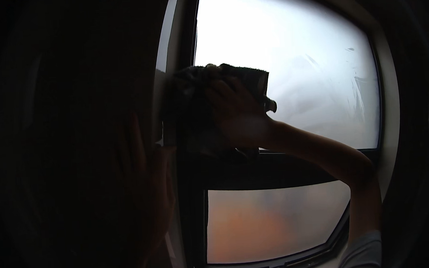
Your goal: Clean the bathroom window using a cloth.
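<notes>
My right hand point(237, 114) is spread over a dark fuzzy cloth point(247, 74), probably a towel, and holds it up at the left side of a window. The cloth covers part of the upper pane point(298, 67) and of the dark window frame point(234, 173). A small knob-like bit point(271, 104) juts out at the cloth's right edge; what it is I cannot tell. Left of the window my left hand point(148, 184) is raised against a dark surface, fingers up and thumb apart. It holds nothing that I can see, and deep shadow hides much of it.
Streaks mark the right part of the upper pane, which looks frosted or fogged. Below the crossbar is a smaller lower pane point(262, 222) with an orange blur behind it. A pale window surround point(389, 99) curves along the right. The left of the view is nearly black.
</notes>
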A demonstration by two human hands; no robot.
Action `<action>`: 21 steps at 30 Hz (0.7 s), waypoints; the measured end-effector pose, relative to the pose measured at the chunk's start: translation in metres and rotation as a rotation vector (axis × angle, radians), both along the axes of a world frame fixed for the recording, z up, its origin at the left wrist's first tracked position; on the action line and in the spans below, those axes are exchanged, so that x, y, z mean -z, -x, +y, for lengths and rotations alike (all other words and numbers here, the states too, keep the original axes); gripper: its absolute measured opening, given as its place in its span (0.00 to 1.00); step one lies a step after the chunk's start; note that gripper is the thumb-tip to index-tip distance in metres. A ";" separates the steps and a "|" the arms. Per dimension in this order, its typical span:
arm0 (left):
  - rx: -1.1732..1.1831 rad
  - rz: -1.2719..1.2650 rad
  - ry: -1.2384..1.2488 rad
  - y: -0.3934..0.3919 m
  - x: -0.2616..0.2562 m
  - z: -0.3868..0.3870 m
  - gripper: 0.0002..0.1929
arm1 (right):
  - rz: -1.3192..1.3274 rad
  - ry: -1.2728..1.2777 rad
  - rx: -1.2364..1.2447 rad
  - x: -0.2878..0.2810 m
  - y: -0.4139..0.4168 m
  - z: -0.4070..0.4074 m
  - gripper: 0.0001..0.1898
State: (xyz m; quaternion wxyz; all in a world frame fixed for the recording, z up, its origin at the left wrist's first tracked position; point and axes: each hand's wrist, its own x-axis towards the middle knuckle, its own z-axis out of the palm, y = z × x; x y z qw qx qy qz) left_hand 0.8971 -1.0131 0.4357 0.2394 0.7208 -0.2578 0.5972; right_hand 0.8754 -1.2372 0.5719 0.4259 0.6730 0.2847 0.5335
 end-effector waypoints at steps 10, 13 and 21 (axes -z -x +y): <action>0.001 -0.111 -0.022 -0.001 -0.002 0.005 0.11 | 0.157 -0.079 -0.022 0.057 0.015 0.016 0.31; 0.078 -0.075 -0.007 -0.003 -0.004 0.003 0.10 | 0.202 0.000 -0.096 0.074 0.014 0.010 0.30; 0.223 0.055 0.020 -0.009 0.004 0.004 0.09 | -0.102 0.138 -0.099 0.006 -0.010 -0.010 0.29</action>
